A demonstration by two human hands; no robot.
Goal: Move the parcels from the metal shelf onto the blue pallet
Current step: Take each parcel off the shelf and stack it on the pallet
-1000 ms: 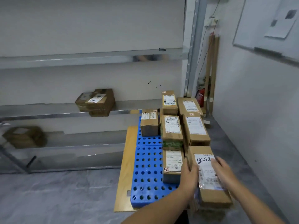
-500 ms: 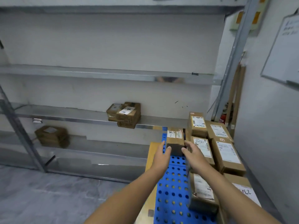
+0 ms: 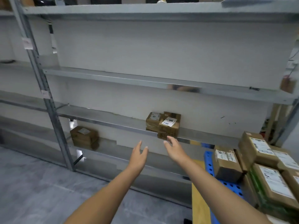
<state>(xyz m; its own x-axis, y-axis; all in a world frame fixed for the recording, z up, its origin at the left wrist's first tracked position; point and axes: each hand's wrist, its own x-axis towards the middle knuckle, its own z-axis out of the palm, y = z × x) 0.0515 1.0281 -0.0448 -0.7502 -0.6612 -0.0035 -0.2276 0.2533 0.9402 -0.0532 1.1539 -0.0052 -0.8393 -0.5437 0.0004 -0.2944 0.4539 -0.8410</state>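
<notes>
closest, both arms stretch forward: left hand and right hand empty, fingers spread, just short of the shelf parcels on the metal shelf; top label reads "7786". blue pallet sits right.

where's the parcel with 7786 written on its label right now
In the head view it sits right of centre on the metal shelf, against a second parcel on its left, just beyond the right hand.

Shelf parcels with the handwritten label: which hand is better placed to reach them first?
Right hand: its fingertips sit just below the parcel stack, while the left hand hangs lower and off to the side.
</notes>
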